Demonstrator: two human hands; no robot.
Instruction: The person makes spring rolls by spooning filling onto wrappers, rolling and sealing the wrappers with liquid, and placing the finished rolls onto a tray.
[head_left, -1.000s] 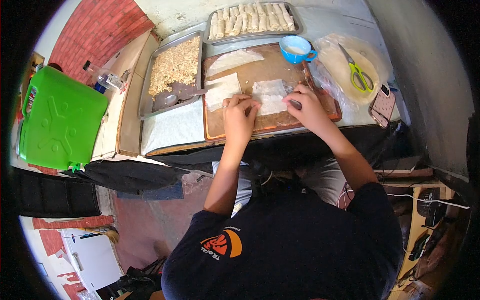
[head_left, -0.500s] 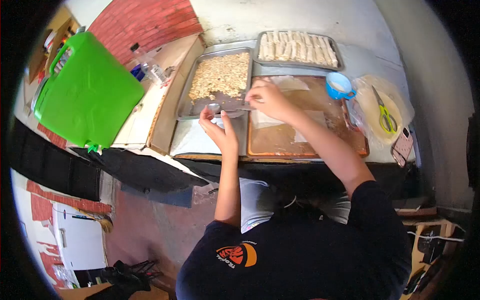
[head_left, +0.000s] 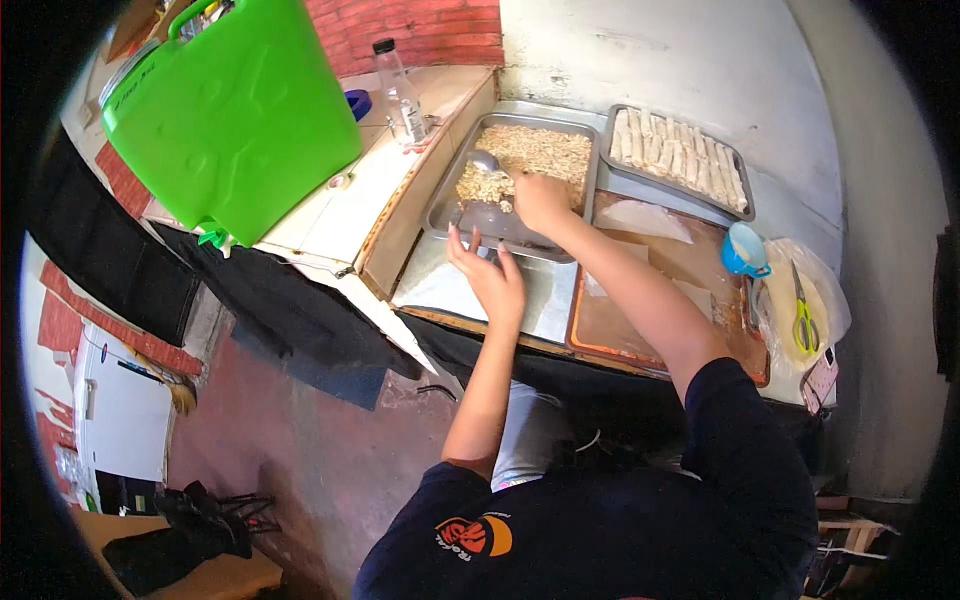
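My right hand (head_left: 543,203) is closed round the handle of a metal spoon (head_left: 484,161), whose bowl is over the crumbly filling (head_left: 545,150) in a metal tray (head_left: 438,208). Palm up and fingers apart, my left hand (head_left: 490,280) is at the near edge of that tray, holding nothing. To the right, wrapper sheets (head_left: 645,220) lie on a brown board (head_left: 625,318), partly hidden by my right forearm. Behind the board, a second tray (head_left: 742,208) holds several pale rolls (head_left: 680,155).
A blue cup (head_left: 745,250) is at the board's right edge. Beside it are round wrappers in plastic (head_left: 785,300), green scissors (head_left: 804,322) and a phone (head_left: 820,380). A large green container (head_left: 240,120) and a clear bottle (head_left: 402,100) are at the left.
Both hands have left the wrapper on the board. My right hand has taken hold of the spoon and moved it over the filling. My left hand has opened near the tray. The view has shifted left.
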